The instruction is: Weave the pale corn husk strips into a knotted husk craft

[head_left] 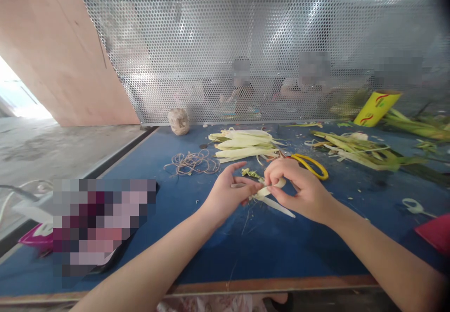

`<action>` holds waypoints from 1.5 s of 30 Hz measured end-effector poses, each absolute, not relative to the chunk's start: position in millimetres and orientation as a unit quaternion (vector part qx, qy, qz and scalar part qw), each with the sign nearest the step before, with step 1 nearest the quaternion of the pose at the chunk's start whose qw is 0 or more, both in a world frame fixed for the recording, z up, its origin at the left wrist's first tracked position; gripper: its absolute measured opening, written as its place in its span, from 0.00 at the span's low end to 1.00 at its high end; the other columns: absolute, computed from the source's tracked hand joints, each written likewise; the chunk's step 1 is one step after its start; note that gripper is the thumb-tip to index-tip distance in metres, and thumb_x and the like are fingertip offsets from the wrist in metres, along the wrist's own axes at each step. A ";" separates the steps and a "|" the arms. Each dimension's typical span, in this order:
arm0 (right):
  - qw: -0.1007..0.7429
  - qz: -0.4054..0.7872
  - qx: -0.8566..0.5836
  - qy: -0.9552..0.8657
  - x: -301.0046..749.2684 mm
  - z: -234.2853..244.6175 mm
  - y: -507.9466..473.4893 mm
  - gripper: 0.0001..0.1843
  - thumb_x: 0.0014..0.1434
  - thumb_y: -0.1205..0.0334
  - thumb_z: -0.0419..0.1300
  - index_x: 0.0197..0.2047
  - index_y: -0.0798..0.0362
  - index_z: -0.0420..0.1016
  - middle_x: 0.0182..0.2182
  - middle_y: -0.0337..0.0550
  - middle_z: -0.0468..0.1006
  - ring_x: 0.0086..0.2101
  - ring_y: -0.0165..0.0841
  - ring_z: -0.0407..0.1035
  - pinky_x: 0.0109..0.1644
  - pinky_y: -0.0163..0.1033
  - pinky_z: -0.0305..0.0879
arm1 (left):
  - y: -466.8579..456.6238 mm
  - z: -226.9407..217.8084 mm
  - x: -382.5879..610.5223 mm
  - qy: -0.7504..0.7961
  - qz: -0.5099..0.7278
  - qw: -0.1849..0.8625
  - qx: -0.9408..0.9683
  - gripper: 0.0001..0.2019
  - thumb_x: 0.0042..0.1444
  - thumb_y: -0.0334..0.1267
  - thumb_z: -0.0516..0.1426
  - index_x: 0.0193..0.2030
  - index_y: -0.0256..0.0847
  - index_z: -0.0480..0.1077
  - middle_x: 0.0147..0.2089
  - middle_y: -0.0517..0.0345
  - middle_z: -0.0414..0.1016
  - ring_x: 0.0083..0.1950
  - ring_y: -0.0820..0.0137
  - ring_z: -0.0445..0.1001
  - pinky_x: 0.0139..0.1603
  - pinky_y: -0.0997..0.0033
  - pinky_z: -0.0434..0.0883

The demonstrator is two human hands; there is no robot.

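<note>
Both hands meet over the blue table [197, 237] on a pale leaf strip [277, 203]. My left hand [228, 192] pinches one end of the strip between thumb and fingers. My right hand [297, 187] curls its fingers round the strip's folded part; a pointed end sticks out toward the lower right. Just behind my right hand lie yellow-handled scissors [311, 164]. A pile of pale leaf strips [246, 145] lies farther back, and a loose tangle of brown twine [191, 163] lies to the left of it.
A ball of twine [178, 120] stands by a perforated metal screen [267, 54], with people seated behind it. Green leaves [365, 151] and a yellow cup [376, 108] are at the right. White small scissors [415, 206], a red object [436, 232] and a blurred patch [101, 223] flank the hands.
</note>
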State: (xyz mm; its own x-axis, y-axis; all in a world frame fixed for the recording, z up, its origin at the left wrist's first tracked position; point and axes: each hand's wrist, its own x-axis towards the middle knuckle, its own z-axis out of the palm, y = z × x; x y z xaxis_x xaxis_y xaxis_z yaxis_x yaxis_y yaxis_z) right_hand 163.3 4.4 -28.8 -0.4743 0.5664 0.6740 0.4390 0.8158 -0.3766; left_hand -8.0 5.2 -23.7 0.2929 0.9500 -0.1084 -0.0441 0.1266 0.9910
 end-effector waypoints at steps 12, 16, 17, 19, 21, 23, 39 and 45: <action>0.423 0.042 -0.262 -0.867 161.9 -27.4 3.8 0.08 0.52 0.71 0.55 0.30 0.49 0.59 0.30 0.38 0.70 0.33 0.32 0.66 0.42 0.42 0.57 | 6.3 -24.3 -8.6 0.418 0.411 0.660 0.470 0.32 0.43 0.32 0.62 0.55 0.30 0.55 0.24 0.62 0.72 0.17 0.82 0.59 0.20 0.77 0.56; 0.409 0.016 -0.290 -0.865 162.4 -31.6 5.6 0.09 0.51 0.72 0.54 0.29 0.49 0.57 0.30 0.38 0.71 0.34 0.32 0.66 0.42 0.42 0.56 | 7.8 -25.9 -9.1 0.406 0.415 0.673 0.458 0.33 0.42 0.33 0.63 0.54 0.31 0.56 0.24 0.61 0.72 0.17 0.82 0.59 0.20 0.77 0.56; 0.403 0.011 -0.298 -0.865 162.6 -32.4 5.8 0.10 0.51 0.72 0.54 0.28 0.49 0.57 0.30 0.38 0.71 0.34 0.32 0.66 0.43 0.42 0.55 | 8.2 -26.0 -9.3 0.406 0.416 0.671 0.460 0.32 0.42 0.33 0.63 0.54 0.31 0.56 0.24 0.61 0.72 0.17 0.82 0.59 0.20 0.77 0.56; 0.388 0.008 -0.312 -0.867 162.8 -33.1 5.8 0.10 0.51 0.72 0.54 0.27 0.50 0.55 0.30 0.38 0.71 0.34 0.33 0.65 0.43 0.42 0.54 | 8.7 -25.8 -9.5 0.409 0.414 0.667 0.466 0.32 0.42 0.33 0.63 0.54 0.30 0.57 0.24 0.62 0.72 0.17 0.82 0.59 0.20 0.77 0.56; 0.375 0.014 -0.323 -0.869 162.6 -32.7 5.2 0.11 0.52 0.70 0.55 0.27 0.50 0.54 0.31 0.39 0.71 0.34 0.33 0.64 0.43 0.43 0.53 | 8.8 -25.5 -9.6 0.411 0.412 0.660 0.476 0.32 0.42 0.33 0.63 0.54 0.30 0.56 0.23 0.62 0.71 0.17 0.82 0.59 0.20 0.77 0.56; 0.366 0.020 -0.326 -0.871 162.4 -31.8 4.6 0.12 0.53 0.68 0.56 0.26 0.51 0.53 0.32 0.39 0.70 0.35 0.33 0.64 0.43 0.42 0.53 | 8.4 -25.1 -9.5 0.410 0.411 0.655 0.483 0.31 0.43 0.33 0.63 0.54 0.30 0.56 0.23 0.62 0.71 0.17 0.82 0.60 0.20 0.77 0.57; 0.340 0.007 -0.335 -0.879 161.0 -32.4 3.3 0.09 0.51 0.67 0.58 0.25 0.51 0.59 0.34 0.41 0.70 0.36 0.34 0.64 0.45 0.45 0.50 | 6.2 -24.3 -8.5 0.440 0.402 0.608 0.525 0.30 0.42 0.34 0.62 0.53 0.34 0.57 0.26 0.60 0.73 0.21 0.78 0.63 0.23 0.76 0.60; 0.331 0.006 -0.333 -0.883 158.1 -31.8 0.6 0.13 0.49 0.73 0.54 0.20 0.53 0.52 0.36 0.41 0.69 0.38 0.35 0.62 0.43 0.45 0.51 | 6.2 -25.4 -8.6 0.437 0.403 0.596 0.541 0.31 0.41 0.33 0.62 0.53 0.34 0.57 0.25 0.62 0.71 0.20 0.79 0.61 0.22 0.76 0.59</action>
